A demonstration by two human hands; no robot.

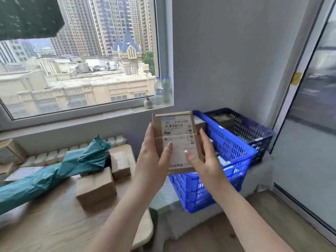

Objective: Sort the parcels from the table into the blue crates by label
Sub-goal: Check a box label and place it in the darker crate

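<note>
Daylight through a large window (78, 57), grey wall (227, 57), wooden floor (227, 231).

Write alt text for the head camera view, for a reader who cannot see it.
Two hands, left and right, hold a small cardboard parcel upright, label facing the camera, above a blue crate. A darker crate sits behind it. On the wooden table to the left lie brown boxes and a long green-wrapped package below a window.

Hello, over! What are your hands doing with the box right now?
Left hand and right hand both grip the cardboard parcel, label up. Held above near blue crate. Nothing in the way.
</note>
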